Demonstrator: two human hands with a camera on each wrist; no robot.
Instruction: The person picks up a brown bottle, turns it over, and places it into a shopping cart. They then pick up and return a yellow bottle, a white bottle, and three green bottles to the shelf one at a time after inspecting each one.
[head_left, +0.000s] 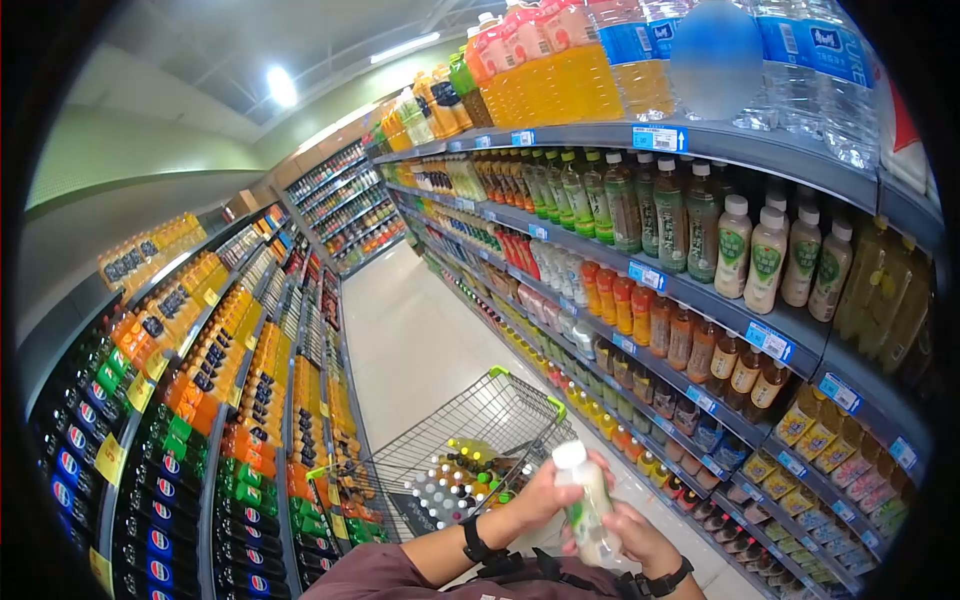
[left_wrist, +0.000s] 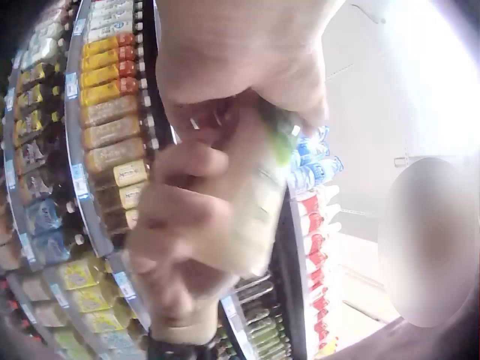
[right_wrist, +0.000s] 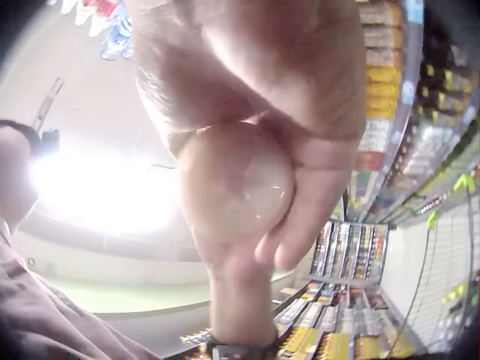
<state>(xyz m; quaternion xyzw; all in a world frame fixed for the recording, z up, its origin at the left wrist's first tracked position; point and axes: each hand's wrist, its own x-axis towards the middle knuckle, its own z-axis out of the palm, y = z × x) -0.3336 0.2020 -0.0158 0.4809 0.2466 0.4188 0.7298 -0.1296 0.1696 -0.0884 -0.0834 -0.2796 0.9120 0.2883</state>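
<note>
Bottle: one pale bottle (head_left: 590, 510) with a white cap (head_left: 570, 454), held in front of my body, tilted, cap uppermost; clear of the shelf and the cart.
Left hand: my left hand (head_left: 545, 497) is closed about the upper part, thumb across the front below the cap.
Right hand: my right hand (head_left: 640, 540) is curled round the lower part; the right wrist view shows the rounded base (right_wrist: 236, 184) against my palm.
Label: green print visible, partly covered by my fingers; wording too blurred to certify.
Shelf stock: similar pale bottles with white caps (head_left: 767, 260) stand on the right-hand shelf (head_left: 820, 345).
Cart: the wire cart (head_left: 500, 405) stands ahead and to my left, bottles (head_left: 450, 490) grouped inside.
Step in hand: in my judgement, a two-handed turning of the bottle, done over no support.
Good practice: let the right palm bear the weight while the left fingers shift — one hand firm before the other loosens. Press lightly, since the wall looks like thin plastic; keep the thumb off the print if it is to be read; leave the cap untwisted.
Risk noted: a slip from both hands would probably send it floorward — hold it close.
</note>
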